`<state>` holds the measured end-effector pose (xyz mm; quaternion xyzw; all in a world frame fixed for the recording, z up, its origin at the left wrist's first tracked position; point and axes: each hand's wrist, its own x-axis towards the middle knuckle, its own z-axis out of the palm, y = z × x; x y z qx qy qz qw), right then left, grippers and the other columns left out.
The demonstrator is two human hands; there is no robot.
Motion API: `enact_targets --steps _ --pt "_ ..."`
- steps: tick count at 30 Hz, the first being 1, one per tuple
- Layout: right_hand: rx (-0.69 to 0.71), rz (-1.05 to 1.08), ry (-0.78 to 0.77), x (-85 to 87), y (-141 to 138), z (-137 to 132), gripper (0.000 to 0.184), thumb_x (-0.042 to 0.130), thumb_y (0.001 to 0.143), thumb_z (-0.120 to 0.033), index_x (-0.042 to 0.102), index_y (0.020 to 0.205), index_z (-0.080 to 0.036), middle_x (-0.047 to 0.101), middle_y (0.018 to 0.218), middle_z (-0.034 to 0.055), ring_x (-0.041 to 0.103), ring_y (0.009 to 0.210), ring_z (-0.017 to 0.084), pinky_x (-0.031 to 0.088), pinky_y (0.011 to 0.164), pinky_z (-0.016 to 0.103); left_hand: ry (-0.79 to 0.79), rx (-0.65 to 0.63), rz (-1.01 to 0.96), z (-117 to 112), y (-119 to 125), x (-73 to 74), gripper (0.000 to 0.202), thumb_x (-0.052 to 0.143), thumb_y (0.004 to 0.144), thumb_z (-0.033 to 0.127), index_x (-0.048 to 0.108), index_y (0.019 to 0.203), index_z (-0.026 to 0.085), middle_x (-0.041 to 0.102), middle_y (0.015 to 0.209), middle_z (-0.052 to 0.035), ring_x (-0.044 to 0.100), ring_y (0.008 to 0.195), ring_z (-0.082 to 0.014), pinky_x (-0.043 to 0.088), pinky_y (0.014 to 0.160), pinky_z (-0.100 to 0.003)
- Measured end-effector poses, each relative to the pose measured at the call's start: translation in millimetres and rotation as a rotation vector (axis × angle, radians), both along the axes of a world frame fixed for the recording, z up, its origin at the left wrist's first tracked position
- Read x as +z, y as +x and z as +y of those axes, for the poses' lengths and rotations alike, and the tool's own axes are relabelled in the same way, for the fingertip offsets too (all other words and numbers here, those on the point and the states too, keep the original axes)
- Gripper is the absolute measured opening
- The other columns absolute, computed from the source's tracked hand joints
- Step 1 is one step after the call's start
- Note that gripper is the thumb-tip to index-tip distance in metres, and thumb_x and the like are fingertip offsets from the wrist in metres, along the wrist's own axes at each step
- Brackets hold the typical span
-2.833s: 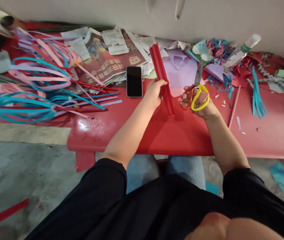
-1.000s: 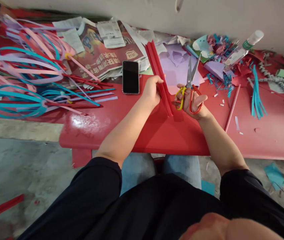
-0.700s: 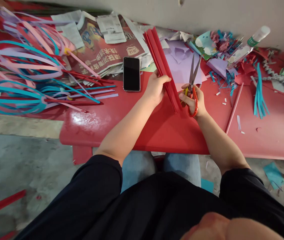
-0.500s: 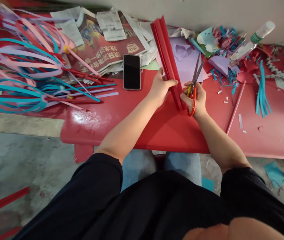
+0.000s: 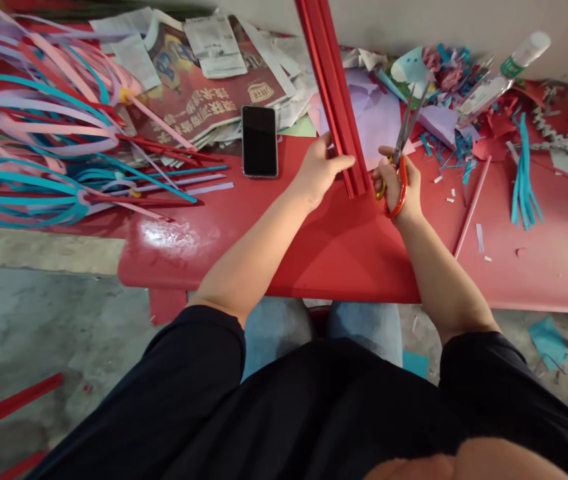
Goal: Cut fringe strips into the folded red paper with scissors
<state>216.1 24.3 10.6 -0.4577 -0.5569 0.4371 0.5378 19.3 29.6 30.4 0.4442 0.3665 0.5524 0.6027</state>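
Over the red table (image 5: 224, 260), mid-scene, our left hand (image 5: 318, 173) pinches the folded red strip (image 5: 335, 100) toward its near end; our right hand (image 5: 413, 191) curls round the scissors (image 5: 406, 130), blades slightly parted. We judge the strip light, easily creased, best held along its folds. Far left, the newspaper (image 5: 214, 101) shows Chinese characters; far right, we cannot read the bottle (image 5: 489, 92)'s green label (image 5: 511, 68).
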Motion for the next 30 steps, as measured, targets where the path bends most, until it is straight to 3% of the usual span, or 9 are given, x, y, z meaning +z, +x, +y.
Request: enact_targets --steps 3,6,10,14,20,23,30 --pt "0.132 0.025 -0.103 8.6 -4 -11 0.067 0.076 0.087 -0.083 0.071 0.12 -0.025 0.061 0.078 -0.0005 0.052 0.061 0.014 0.041 0.054 0.031 0.037 0.109 -0.069 9 -16 8.4 0.025 0.076 0.088 0.03 0.063 0.109 0.025 0.073 0.107 -0.0049 0.074 0.127 -0.0337 0.063 0.106 -0.053" --pt "0.318 0.001 -0.141 11.4 -8 -27 0.069 0.07 0.092 -0.084 0.068 0.126 -0.024 0.065 0.086 0.0017 0.055 0.066 0.015 0.043 0.057 0.031 0.04 0.23 -0.184 12 -27 18.0 0.024 0.082 0.085 0.045 0.069 0.101 0.033 0.078 0.113 -0.0037 0.07 0.133 -0.0332 0.068 0.099 -0.049" --pt "0.481 -0.137 -0.1 12.5 -12 -44 0.07 0.064 0.095 -0.086 0.063 0.131 -0.026 0.062 0.09 0.0012 0.055 0.072 0.016 0.045 0.063 0.033 0.008 0.289 -0.269 11 -31 28.4 0.019 0.084 0.083 0.04 0.071 0.093 0.03 0.078 0.109 -0.0038 0.072 0.132 -0.0337 0.069 0.092 -0.045" --pt "0.435 -0.244 -0.095 17.9 -15 -51 0.07 0.063 0.095 -0.086 0.063 0.126 -0.024 0.061 0.085 0.0004 0.054 0.07 0.016 0.042 0.063 0.034 0.026 0.295 -0.262 7 -28 33.1 0.017 0.083 0.086 0.04 0.072 0.096 0.031 0.078 0.111 -0.0039 0.071 0.133 -0.033 0.068 0.091 -0.042" --pt "0.299 -0.385 -0.03 22.3 -16 -53 0.067 0.061 0.098 -0.084 0.07 0.123 -0.023 0.057 0.072 -0.0015 0.057 0.064 0.017 0.047 0.064 0.036 0.064 0.246 -0.262 1 -29 37.7 0.013 0.085 0.088 0.037 0.076 0.096 0.031 0.076 0.108 -0.003 0.075 0.125 -0.0327 0.069 0.087 -0.041" --pt "0.298 -0.377 -0.017 24.3 -15 -55 0.064 0.062 0.098 -0.084 0.072 0.116 -0.023 0.058 0.07 -0.0011 0.059 0.063 0.017 0.048 0.06 0.035 0.09 0.238 -0.281 0 -31 38.6 0.009 0.086 0.089 0.036 0.078 0.094 0.034 0.075 0.107 -0.0022 0.075 0.123 -0.0311 0.069 0.085 -0.04" --pt "0.305 -0.339 -0.088 34.9 -16 -59 0.06 0.064 0.099 -0.081 0.071 0.099 -0.022 0.066 0.072 0.0017 0.065 0.061 0.016 0.048 0.055 0.032 0.085 0.228 -0.187 -2 -28 36.6 0.021 0.085 0.084 0.043 0.076 0.101 0.034 0.074 0.11 -0.001 0.074 0.129 -0.035 0.07 0.092 -0.049"
